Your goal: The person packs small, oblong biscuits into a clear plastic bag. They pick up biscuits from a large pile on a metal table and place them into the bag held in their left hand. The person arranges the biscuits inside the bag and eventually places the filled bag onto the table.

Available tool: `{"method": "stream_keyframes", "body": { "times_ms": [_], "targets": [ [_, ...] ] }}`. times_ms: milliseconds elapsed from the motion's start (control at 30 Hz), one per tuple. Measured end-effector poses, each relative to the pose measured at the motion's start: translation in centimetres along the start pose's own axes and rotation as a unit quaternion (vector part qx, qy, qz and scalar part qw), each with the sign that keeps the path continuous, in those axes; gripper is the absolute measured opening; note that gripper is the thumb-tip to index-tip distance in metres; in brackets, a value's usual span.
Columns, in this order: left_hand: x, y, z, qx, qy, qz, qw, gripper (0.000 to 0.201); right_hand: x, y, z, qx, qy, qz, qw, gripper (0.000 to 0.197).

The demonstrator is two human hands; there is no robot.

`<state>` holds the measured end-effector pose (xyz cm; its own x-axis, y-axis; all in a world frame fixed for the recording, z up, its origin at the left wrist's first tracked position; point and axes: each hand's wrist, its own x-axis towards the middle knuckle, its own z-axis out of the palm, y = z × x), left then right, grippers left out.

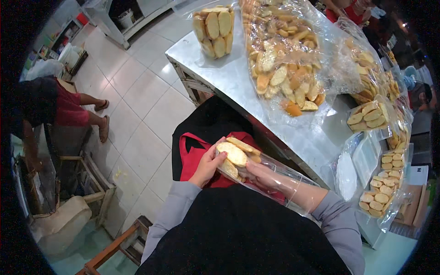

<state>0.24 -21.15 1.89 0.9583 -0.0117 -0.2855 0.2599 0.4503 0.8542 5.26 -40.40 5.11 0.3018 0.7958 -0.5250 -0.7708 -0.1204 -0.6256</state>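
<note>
L hand (207, 165): fingers pinching bread slices (234, 154), over lap
R hand (262, 175): in clear bag (291, 201), fingers round same slices
Done: filled packs (213, 34) on counter (298, 146)
Left: this bag, prob. part-full; lg. bread pile (286, 82)

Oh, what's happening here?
A person is handling oval bread slices over their lap. The left hand grips the slices from one side; the right hand holds them from the other and seems to be inside a clear plastic bag. On the metal table lie a big bag of slices and a smaller filled bag.
</note>
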Motion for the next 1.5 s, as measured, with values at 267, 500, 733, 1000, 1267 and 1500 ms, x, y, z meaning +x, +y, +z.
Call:
{"method": "stream_keyframes", "body": {
  "times_ms": [267,500,733,1000,1267,1500],
  "targets": [
    [1.4,0.1,-0.7,-0.042,0.039,0.085,0.995,0.048,1.8,1.3,-1.0,0.186,-0.038,-0.059,0.980,0.049],
    [-0.5,-0.5,0.2,0.024,0.212,0.207,0.955,0.038,2.6,2.4,-0.5,0.270,0.026,-0.161,0.949,0.049],
    [-1.3,-0.7,0.7,-0.004,0.186,0.182,0.966,0.035,2.0,2.6,0.7,0.294,-0.047,-0.183,0.937,0.046],
    [-0.9,-1.5,0.6,0.036,0.245,0.170,0.954,0.041,1.5,1.3,1.9,0.283,-0.004,-0.200,0.938,0.045],
    [-0.6,2.4,3.0,-0.061,0.185,-0.050,0.980,0.060,3.5,-0.4,0.8,0.181,0.004,-0.247,0.952,0.046],
    [1.6,2.1,3.5,-0.142,0.187,0.041,0.971,0.072,4.0,-1.5,3.0,0.068,0.031,-0.170,0.983,0.053]
  ]
}}
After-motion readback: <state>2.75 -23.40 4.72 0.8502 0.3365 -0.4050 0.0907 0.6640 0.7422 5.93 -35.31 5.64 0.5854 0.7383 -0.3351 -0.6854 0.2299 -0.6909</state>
